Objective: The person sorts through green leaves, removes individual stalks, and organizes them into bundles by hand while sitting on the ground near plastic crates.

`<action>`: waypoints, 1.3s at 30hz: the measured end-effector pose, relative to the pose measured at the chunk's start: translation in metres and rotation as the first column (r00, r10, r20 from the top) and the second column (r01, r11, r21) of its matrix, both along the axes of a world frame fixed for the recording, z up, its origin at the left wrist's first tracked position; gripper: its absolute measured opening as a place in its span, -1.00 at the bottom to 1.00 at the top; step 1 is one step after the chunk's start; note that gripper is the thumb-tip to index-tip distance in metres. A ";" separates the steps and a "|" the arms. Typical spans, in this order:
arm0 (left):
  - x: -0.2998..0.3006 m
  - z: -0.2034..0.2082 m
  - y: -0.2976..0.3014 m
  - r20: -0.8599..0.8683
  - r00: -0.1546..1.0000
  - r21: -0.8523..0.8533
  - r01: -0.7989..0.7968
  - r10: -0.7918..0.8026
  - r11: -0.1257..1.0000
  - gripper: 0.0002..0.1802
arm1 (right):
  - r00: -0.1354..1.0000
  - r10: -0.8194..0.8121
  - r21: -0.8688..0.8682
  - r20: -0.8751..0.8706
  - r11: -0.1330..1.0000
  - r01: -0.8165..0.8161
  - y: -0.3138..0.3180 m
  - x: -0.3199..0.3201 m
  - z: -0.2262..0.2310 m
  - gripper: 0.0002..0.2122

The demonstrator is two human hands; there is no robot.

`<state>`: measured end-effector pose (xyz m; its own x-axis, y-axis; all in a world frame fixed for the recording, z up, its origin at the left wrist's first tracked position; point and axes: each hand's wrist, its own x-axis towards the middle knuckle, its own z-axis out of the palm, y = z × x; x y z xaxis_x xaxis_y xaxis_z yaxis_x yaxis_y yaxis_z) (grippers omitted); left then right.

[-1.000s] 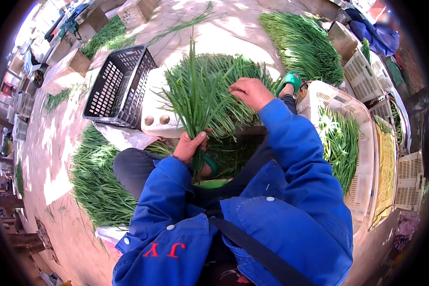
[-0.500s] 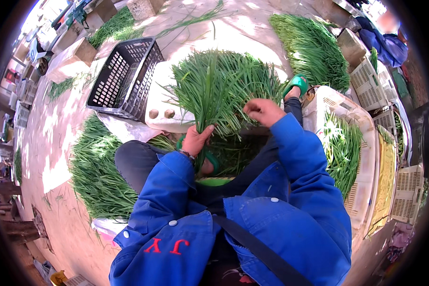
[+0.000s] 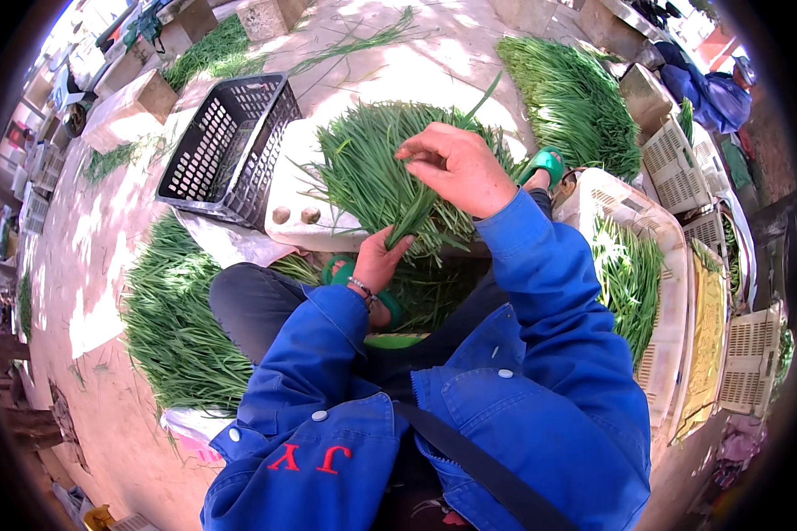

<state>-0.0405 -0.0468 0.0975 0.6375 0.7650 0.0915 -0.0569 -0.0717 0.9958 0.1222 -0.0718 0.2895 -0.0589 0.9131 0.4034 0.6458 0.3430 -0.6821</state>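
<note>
My left hand [image 3: 383,258] is closed round the lower end of a small bunch of long green chives [image 3: 412,219], whose blades lean up and to the right. Just above it, my right hand [image 3: 459,170] is raised over the bunch with fingers bent and thumb drawn in. Whether a blade sits in that pinch cannot be made out. Behind both hands, a thick pile of chives [image 3: 354,146] lies on a white foam block [image 3: 294,190] with two round holes, and my right hand hides part of it.
A black slatted crate [image 3: 173,177] stands left of the foam block. More chives [image 3: 177,319] lie by my left knee, and another heap [image 3: 576,106] lies far right. On my right, a pale plastic crate [image 3: 673,257] holds chives. Concrete blocks [image 3: 133,111] stand at the back left.
My right hand has moved left and up, over the bunch. My left hand has shifted slightly right, and its bunch has tilted from upright to the right.
</note>
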 end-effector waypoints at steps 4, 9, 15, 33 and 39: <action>0.005 0.011 -0.001 -0.083 0.996 0.087 -0.008 0.015 0.996 -0.76 | 0.997 -0.006 0.082 0.073 0.997 0.000 -0.001 0.010 -0.004 -0.85; 0.006 0.010 0.005 -0.139 0.987 0.193 -0.047 0.075 0.980 -0.77 | 0.939 -0.066 0.080 0.337 0.996 0.042 -0.004 0.023 -0.004 -0.89; 0.000 0.020 0.012 -0.246 0.960 0.187 -0.088 0.134 0.978 -0.79 | 0.833 -0.267 0.180 0.485 0.962 0.204 -0.002 0.025 -0.020 -0.90; -0.026 0.068 0.074 -0.206 0.929 0.684 -0.087 0.307 0.724 -0.57 | 0.958 0.135 -0.517 -0.254 0.818 -0.252 -0.081 0.039 -0.075 -0.76; -0.185 0.162 0.147 -0.027 0.837 0.406 -0.490 0.546 0.771 -0.69 | 0.931 -0.092 -0.659 -0.353 0.731 -0.178 -0.081 0.011 -0.175 -0.76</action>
